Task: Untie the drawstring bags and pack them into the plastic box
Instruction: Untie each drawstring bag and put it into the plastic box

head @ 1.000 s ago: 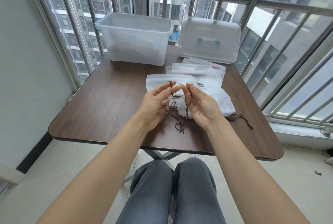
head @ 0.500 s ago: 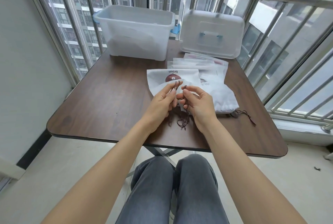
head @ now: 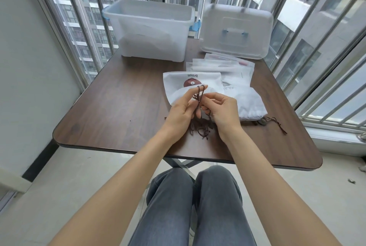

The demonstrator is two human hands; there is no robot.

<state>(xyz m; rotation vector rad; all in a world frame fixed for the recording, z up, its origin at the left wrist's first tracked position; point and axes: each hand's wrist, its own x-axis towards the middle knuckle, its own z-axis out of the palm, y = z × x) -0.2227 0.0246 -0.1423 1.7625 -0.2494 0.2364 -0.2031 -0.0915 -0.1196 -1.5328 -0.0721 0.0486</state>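
A brown cord (head: 199, 97) is pinched between the left hand (head: 181, 113) and right hand (head: 222, 110), just above a white bag (head: 178, 85).

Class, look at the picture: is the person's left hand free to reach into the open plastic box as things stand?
Probably not yet. The path across the table to the plastic box looks open and its lid is off, but the left hand is busy pinching the brown cord, as is the right hand.

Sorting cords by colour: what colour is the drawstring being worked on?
Dark brown; the drawstring, pinched by both hands, shows best in the head view.
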